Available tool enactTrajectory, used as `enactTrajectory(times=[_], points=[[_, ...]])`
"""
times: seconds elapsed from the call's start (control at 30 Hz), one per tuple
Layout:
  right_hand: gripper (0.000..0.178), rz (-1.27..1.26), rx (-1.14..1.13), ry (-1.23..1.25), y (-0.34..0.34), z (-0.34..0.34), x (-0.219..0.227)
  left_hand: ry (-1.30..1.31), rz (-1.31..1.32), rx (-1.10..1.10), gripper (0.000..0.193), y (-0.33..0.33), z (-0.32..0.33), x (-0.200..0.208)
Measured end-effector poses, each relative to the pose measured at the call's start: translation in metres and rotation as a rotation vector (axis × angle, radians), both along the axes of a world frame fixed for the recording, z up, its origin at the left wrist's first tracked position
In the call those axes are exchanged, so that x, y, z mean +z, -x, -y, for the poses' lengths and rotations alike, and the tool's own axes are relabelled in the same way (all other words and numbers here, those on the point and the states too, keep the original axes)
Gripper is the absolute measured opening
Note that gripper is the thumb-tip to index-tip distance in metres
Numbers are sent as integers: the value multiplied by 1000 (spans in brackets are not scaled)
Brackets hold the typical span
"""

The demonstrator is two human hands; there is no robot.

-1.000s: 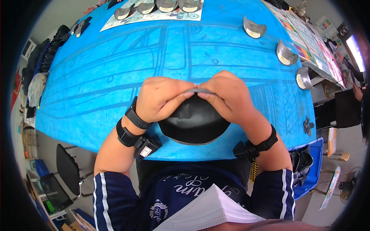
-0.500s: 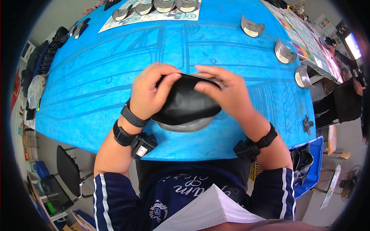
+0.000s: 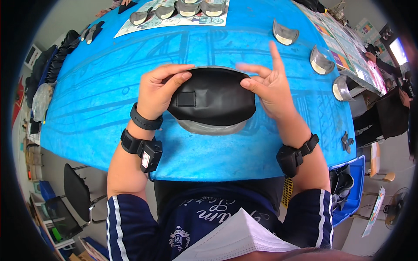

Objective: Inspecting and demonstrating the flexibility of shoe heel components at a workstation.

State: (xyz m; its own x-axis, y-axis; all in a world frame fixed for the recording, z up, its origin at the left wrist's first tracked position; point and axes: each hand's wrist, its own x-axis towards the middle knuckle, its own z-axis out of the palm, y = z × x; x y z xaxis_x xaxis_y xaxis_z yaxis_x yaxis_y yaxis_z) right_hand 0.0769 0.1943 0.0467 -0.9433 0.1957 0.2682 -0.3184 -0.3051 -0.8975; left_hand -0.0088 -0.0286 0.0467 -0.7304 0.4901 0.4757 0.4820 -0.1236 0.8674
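Between my hands is a black leather-like cover (image 3: pixel 213 98) with a small stitched rectangle near its left end. It lies over a curved grey form (image 3: pixel 213 128), whose rounded edge shows below it and whose thin rim shows along the top. My left hand (image 3: pixel 164 89) pinches the upper left edge, thumb in front and fingers behind. At the upper right edge my right hand (image 3: pixel 272 89) has its thumb on the black cover; one finger points up and away, another reaches toward the top rim and is blurred.
A blue-covered table (image 3: pixel 109 108) lies under my hands. Several grey curved forms stand on a printed sheet (image 3: pixel 126 28) at the far side. More forms (image 3: pixel 322 61) line the right side, near dark scraps (image 3: pixel 347 142). A blue crate (image 3: pixel 357 187) holds black pieces at right.
My hands have moved apart. The black cover is now spread flatter and higher up, so its stitched rectangle shows. One finger of my right hand has lifted.
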Motion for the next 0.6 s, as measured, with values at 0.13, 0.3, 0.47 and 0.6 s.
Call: enactTrajectory(times=[0.13,0.3,0.47,0.6], points=[[88,10,-47,-112,5,-14,-14,-214,497,-24,16,-4,-12,7],[91,-1,-69,-133,5,-9,-12,-52,364,-87,16,18,7,-11],[78,-276,-272,-994,3,-4,-18,193,210,-33,20,8,1,3],[45,-149,-167,-1145,-7,10,-12,110,242,-181,70,-5,-4,5]])
